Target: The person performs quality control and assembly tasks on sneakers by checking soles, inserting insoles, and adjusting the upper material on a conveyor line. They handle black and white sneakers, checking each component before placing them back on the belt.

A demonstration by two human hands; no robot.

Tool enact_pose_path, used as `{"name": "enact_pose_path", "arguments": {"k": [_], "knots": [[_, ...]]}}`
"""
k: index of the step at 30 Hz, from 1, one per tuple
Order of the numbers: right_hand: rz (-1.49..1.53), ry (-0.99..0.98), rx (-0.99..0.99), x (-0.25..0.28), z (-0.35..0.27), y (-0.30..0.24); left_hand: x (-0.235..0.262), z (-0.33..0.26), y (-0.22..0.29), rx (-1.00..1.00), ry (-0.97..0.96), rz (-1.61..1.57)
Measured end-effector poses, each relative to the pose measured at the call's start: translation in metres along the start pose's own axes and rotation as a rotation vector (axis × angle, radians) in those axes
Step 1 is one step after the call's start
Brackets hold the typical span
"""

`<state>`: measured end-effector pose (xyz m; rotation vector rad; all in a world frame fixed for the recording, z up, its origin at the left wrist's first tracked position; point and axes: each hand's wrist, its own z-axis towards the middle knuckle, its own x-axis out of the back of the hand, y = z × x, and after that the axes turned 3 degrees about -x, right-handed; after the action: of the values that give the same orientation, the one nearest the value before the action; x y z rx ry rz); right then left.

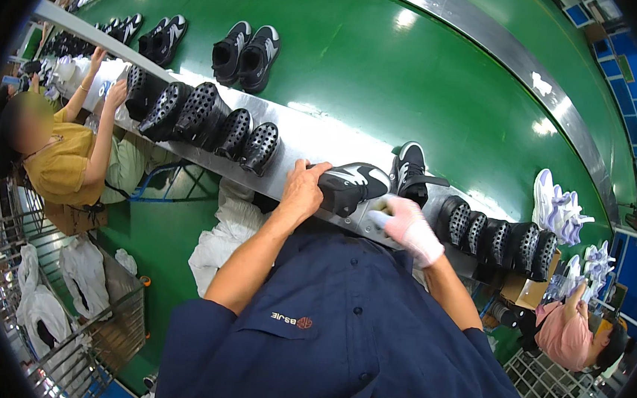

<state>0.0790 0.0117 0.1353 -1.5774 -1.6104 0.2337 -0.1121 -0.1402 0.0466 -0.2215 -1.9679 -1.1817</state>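
A black and grey sneaker (353, 187) lies tilted on its side at the metal edge of the green bench, its toe to the right. My bare left hand (304, 192) grips it at the heel end. My right hand (412, 230), in a pale glove, is just below the toe. Its fingers are smeared by motion, and whether they touch the sneaker is unclear. Beyond it stands a matching sneaker (411, 173) with its strap sticking out to the right.
Black perforated shoe-shaped forms (204, 111) line the metal ledge on the left, and more forms (495, 241) the right. A sneaker pair (246, 55) stands farther back. Co-workers sit at left (68, 153) and right (566, 334). A wire cart (111, 310) is at lower left.
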Motion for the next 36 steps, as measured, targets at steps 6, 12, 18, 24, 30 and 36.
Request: {"name": "enact_pose_path", "arguments": {"k": [6, 12, 18, 24, 30, 36], "knots": [[0.273, -0.083, 0.196, 0.01, -0.018, -0.038, 0.039, -0.005, 0.017, -0.196, -0.05, 0.043], [0.269, -0.048, 0.149, 0.004, -0.005, -0.032, 0.046, -0.001, 0.026, -0.363, -0.066, 0.017], [0.198, -0.008, 0.201, 0.001, 0.002, -0.033, 0.06, 0.002, 0.037, -0.516, -0.165, -0.023], [0.158, -0.051, 0.185, -0.002, 0.007, -0.041, 0.067, 0.003, 0.041, -0.597, -0.188, -0.071], [0.097, -0.075, 0.215, -0.009, 0.016, -0.037, 0.072, 0.003, 0.042, -0.63, -0.23, -0.078], [-0.334, 0.012, 0.121, -0.014, 0.023, -0.058, 0.076, -0.002, 0.036, -0.502, -0.291, -0.06]]}}
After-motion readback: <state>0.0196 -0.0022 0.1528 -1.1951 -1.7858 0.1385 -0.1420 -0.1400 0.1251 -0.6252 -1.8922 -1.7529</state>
